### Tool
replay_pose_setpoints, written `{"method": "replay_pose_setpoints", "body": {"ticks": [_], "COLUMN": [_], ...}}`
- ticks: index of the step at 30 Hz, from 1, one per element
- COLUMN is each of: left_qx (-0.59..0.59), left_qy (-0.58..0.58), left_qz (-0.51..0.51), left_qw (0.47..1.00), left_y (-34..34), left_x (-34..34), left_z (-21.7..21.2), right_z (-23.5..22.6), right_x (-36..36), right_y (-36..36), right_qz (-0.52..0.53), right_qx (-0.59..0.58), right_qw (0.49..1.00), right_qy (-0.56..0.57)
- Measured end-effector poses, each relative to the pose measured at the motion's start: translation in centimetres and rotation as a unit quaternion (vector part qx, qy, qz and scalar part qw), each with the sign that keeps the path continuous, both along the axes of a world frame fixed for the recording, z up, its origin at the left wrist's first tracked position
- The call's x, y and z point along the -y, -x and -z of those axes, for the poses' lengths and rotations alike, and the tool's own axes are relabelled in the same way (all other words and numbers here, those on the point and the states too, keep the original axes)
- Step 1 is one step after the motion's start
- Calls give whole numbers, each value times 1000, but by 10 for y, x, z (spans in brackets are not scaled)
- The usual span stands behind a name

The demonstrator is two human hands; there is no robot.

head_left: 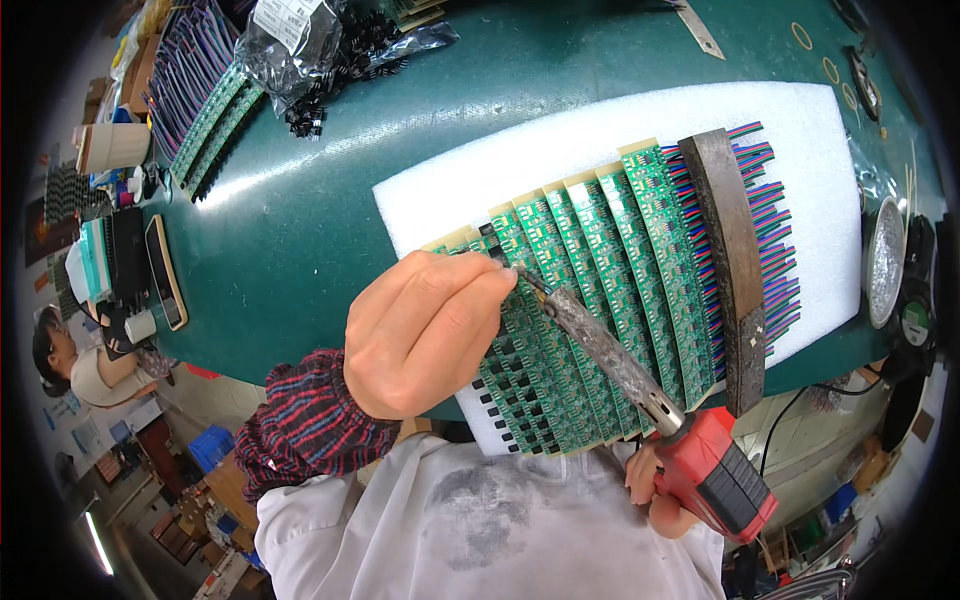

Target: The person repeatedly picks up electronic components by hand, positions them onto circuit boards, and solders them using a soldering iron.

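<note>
From my remote seat, I judge that everything turns on the narrow space between the left hand (425, 325) and the tip of the iron (602, 345): the tip is just right of those fingertips, above the boards (590, 270) on the white foam (440, 200). The boards run lengthwise from far to near, slanting rightward toward me; the iron's long axis crosses them, from handle at lower right to tip at upper left. The left hand is nearer the leftmost boards, back up, fingers angled right, its forearm entering from lower left. Its fingertips are pinched together beside a small black part (496, 254); I cannot tell whether they grip it. The right hand (650, 490), low and to the right, is wrapped around the red handle, partly hidden by it.
</note>
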State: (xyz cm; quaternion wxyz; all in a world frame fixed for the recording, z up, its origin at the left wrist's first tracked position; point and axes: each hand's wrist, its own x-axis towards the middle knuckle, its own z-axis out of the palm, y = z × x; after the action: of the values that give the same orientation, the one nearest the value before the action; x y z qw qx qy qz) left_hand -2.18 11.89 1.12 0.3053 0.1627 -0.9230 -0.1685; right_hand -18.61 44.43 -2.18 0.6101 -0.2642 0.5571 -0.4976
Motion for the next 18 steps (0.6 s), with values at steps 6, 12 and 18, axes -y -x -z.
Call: {"method": "replay_pose_setpoints", "body": {"ticks": [6,12,18], "left_qx": [6,4,1], "left_qy": [-25,-24,-26], "left_qz": [-18,-21,-23], "left_qw": [1000,999,999], "left_y": [0,0,0], "left_x": [-3,-4,-4], "left_z": [-1,-2,-1], "right_z": [-31,20,39], "right_x": [28,15,-45], "right_y": [18,13,10], "right_qz": [-94,-78,-48], "right_qx": [-39,-48,-19], "right_qw": [966,971,993], "right_qy": [-238,220,109]}}
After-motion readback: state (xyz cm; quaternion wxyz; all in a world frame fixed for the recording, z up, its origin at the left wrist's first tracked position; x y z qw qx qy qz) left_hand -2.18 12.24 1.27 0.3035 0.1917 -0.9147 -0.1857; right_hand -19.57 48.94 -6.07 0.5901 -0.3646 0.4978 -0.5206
